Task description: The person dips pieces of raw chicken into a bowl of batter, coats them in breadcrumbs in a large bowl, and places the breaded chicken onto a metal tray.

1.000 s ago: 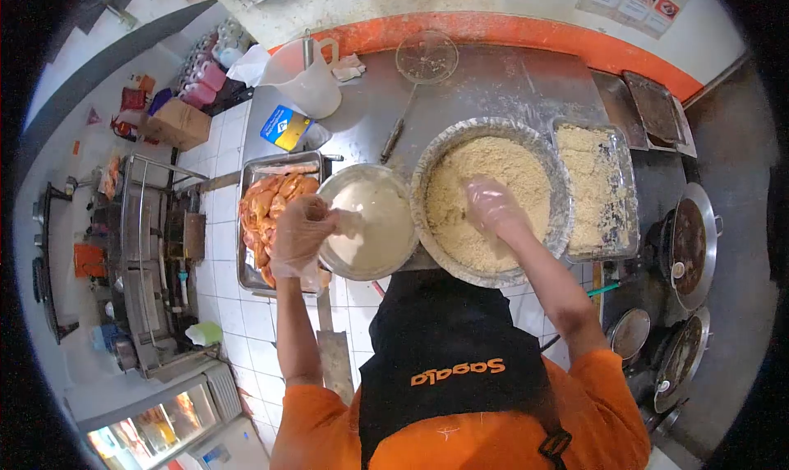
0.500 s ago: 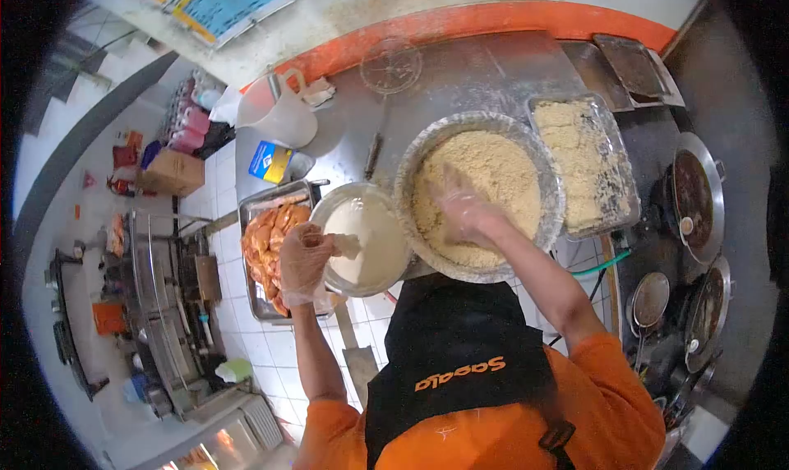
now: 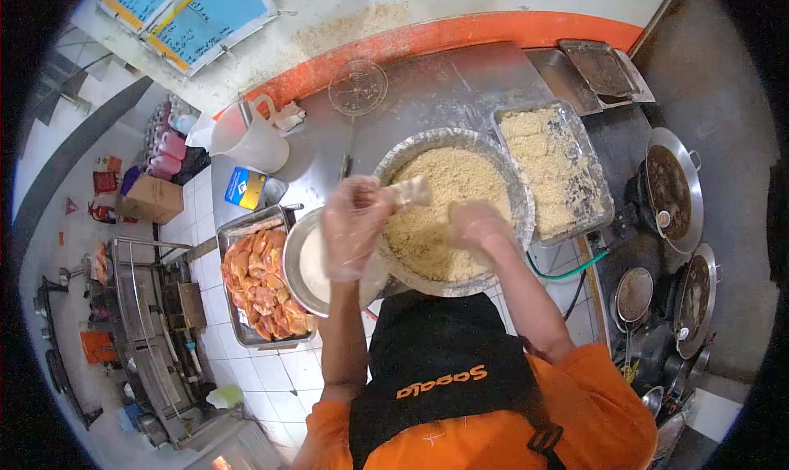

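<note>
My gloved left hand [image 3: 352, 228] is closed on a batter-coated piece [image 3: 409, 192], holding it over the left part of the large crumb bowl [image 3: 389, 264]. Inside that bowl, my gloved right hand [image 3: 479, 226] touches the pale crumbs [image 3: 450, 172]; its fingers are blurred, and I cannot make out their shape. Partly beneath my left hand is the metal bowl of white batter [image 3: 313, 266]. Raw marinated meat pieces [image 3: 261, 285] fill a metal tray at the left.
Crumb-coated pieces lie in a clear tray [image 3: 606, 211] on the right. Behind the bowls are a wire strainer [image 3: 358, 87], a white jug [image 3: 261, 145] and a blue-yellow packet [image 3: 245, 188]. Two pans of oil [image 3: 670, 186] stand far right, near a green hose [image 3: 575, 272].
My left hand has moved right and up from the batter bowl to the crumb bowl, carrying the coated piece. My right hand has shifted within the crumbs. The view has turned slightly.
</note>
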### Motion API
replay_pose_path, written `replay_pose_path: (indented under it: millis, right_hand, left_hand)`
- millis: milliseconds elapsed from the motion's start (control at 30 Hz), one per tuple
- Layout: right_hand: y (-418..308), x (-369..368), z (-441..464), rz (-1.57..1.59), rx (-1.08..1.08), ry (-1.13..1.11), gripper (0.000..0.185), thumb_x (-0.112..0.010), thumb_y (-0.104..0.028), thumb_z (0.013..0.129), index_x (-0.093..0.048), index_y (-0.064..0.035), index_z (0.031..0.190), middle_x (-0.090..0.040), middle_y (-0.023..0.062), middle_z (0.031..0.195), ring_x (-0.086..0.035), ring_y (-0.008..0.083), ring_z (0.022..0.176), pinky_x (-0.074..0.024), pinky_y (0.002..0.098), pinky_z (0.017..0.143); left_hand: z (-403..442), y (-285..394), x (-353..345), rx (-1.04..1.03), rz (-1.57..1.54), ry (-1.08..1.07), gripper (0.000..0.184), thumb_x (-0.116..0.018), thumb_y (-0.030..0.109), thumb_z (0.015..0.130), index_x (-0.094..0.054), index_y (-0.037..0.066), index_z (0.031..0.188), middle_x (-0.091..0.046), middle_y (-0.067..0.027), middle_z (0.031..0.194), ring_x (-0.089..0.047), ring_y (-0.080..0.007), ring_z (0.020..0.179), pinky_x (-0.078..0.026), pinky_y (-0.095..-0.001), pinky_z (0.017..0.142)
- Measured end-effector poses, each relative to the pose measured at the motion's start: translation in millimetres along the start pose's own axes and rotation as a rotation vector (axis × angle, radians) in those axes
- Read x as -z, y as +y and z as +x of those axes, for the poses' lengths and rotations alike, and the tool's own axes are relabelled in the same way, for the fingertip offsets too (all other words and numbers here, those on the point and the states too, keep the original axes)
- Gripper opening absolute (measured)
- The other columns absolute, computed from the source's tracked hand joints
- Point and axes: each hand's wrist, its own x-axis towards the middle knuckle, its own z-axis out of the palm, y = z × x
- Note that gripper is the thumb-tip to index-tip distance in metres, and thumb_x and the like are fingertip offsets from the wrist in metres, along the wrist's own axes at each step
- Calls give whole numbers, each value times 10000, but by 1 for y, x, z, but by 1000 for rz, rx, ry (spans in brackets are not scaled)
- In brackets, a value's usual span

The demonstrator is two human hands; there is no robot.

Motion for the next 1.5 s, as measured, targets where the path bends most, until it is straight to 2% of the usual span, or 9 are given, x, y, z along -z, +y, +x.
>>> replay_pose_path:
  millis: [167,300,600,733,900,1033,1133,1300,1500]
  right_hand:
    - [54,-60,42,-116,56,343,369,-736,-251,827,-726,17,1081,-708,220,1157,-699,322,1070,-553,396,925]
    - [52,-55,55,274,6,221,437,-775,-206,799,-679,82,1112,-684,245,1189,-687,349,1087,-541,405,964]
    - [25,-65,52,218,98,167,315,-717,-136,858,-634,98,1052,-686,297,1056,-699,363,1015,-562,454,887]
    - [4,-26,7,275,50,152,169,-666,-55,875,-659,97,948,-682,302,1031,-702,371,965,-564,449,858]
    - [6,-52,54,442,-4,187,193,-637,-49,900,-645,88,1035,-677,317,1042,-695,385,1001,-555,470,873]
    - [-3,-26,31,199,145,457,339,-531,-91,963,-556,44,1274,-633,310,1209,-659,391,1114,-533,478,957]
    - [17,-84,79,-124,371,856,506,-489,-98,972,-435,-20,1469,-514,312,1420,-549,366,1309,-448,454,1109]
    - [11,8,49,95,217,165,606,-555,-149,978,-350,-12,1532,-422,264,1532,-426,343,1427,-343,403,1209]
    - [22,-12,81,58,186,195,744,-720,-388,897,-451,6,1469,-568,258,1393,-573,361,1279,-469,404,1104]
  left_hand:
    - [26,-208,-54,49,623,-69,189,-746,131,839,-683,33,988,-710,-147,832,-691,-272,725,-554,-394,640]
    - [18,-149,-58,-305,998,-23,152,-698,112,823,-676,23,944,-688,-188,858,-690,-375,839,-563,-442,768]
    - [16,-153,-55,-493,1080,-145,141,-539,98,912,-630,9,972,-652,-163,921,-661,-280,914,-537,-399,836]
    - [10,-141,-52,-208,842,-191,276,-492,108,955,-596,-35,1168,-645,-166,1093,-634,-304,1046,-516,-402,923]
    - [13,-200,-77,-559,972,-299,554,-427,164,1010,-360,-74,1506,-495,-248,1475,-547,-412,1290,-451,-468,1088]
    - [-5,-220,-82,-141,867,-493,599,-388,211,1019,-310,-87,1533,-377,-300,1558,-469,-418,1390,-375,-490,1168]
    - [-2,-225,-87,0,630,-583,595,-397,217,1010,-349,-109,1505,-376,-314,1552,-463,-408,1399,-364,-486,1177]
    - [11,-93,-66,-66,1316,-979,570,-490,98,941,-415,-131,1457,-448,-301,1510,-474,-395,1393,-380,-437,1175]
    - [21,-150,-38,-254,1052,-452,523,-650,58,833,-554,-29,1340,-710,-174,1077,-696,-343,982,-563,-418,885]
